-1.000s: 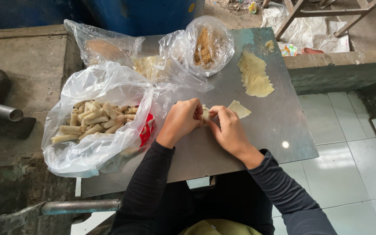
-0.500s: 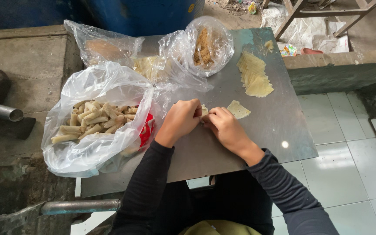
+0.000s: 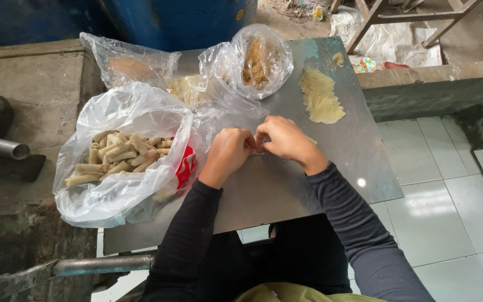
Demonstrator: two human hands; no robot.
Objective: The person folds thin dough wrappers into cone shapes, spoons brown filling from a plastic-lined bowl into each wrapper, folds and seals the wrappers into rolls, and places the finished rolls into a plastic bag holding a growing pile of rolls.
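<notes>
The metal sheet (image 3: 286, 190) under both hands juts past its support toward the person, so a hard press near that edge could tip it and slide everything off. Left of the left hand (image 3: 227, 155), the big bag (image 3: 121, 162) of finished rolls (image 3: 119, 157) sags over the sheet's left edge; a nudge from the forearm might spill it. Beyond the right hand (image 3: 286, 141), the stack of wrappers (image 3: 321, 100) lies bare and may dry and crack when folded. Just beyond the knuckles, the filling bag (image 3: 258, 59) stands open and could slump.

Both hands are curled, fingertips pressed together, pinching a small wrapper (image 3: 311, 140) between them on the sheet; only a pale corner shows past the right hand. Whether filling is inside, or how far it is rolled, cannot be told. The other two bags' contents behind the roll bag are blurred by plastic.
</notes>
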